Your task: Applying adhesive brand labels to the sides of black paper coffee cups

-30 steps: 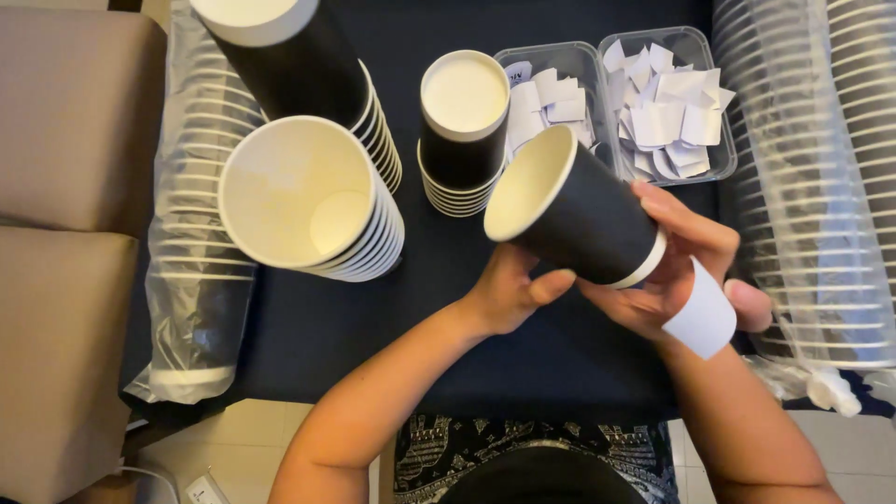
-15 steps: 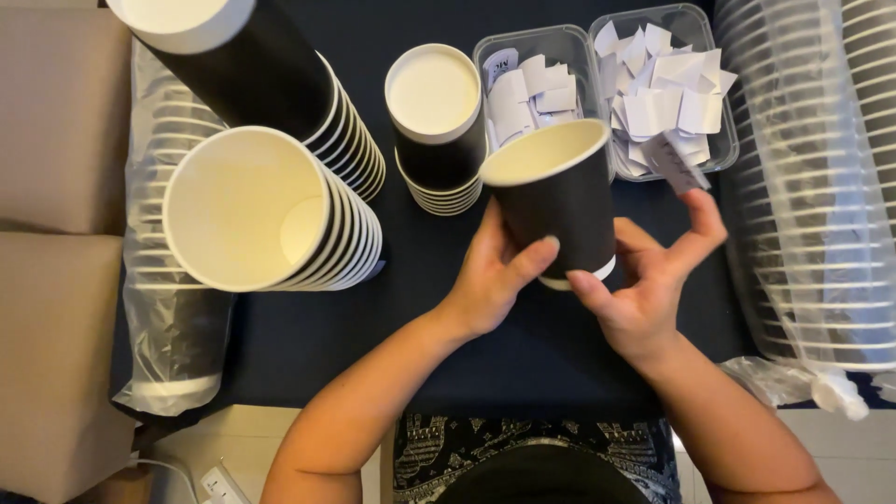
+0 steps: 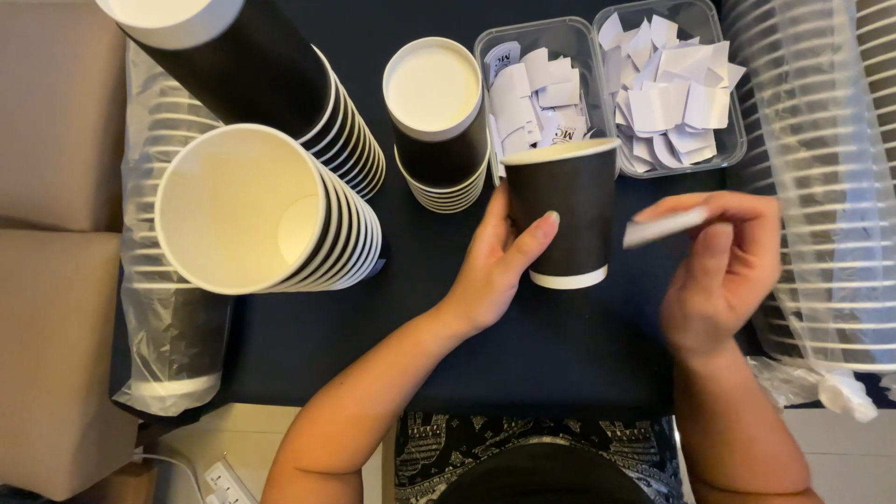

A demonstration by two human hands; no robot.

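Note:
My left hand [image 3: 499, 257] grips a black paper cup [image 3: 565, 210] with a white inside and white base ring, held nearly upright above the dark table [image 3: 523, 355]. My right hand [image 3: 723, 266] is to the cup's right, apart from it, pinching a small white paper label [image 3: 665, 227] between thumb and fingers. Behind the cup are two clear plastic trays [image 3: 597, 42] filled with several white paper labels [image 3: 667, 98].
A short stack of black cups [image 3: 437, 117] stands behind my left hand. Two long stacks of black cups [image 3: 271, 201] lie to the left. Plastic-wrapped cup sleeves [image 3: 812, 177] run along the right, another [image 3: 173, 345] at the left. Brown cardboard boxes [image 3: 47, 280] sit far left.
The cup went from tilted on its side to nearly upright. My right hand let go of the cup, moved right and now holds a label clear of it.

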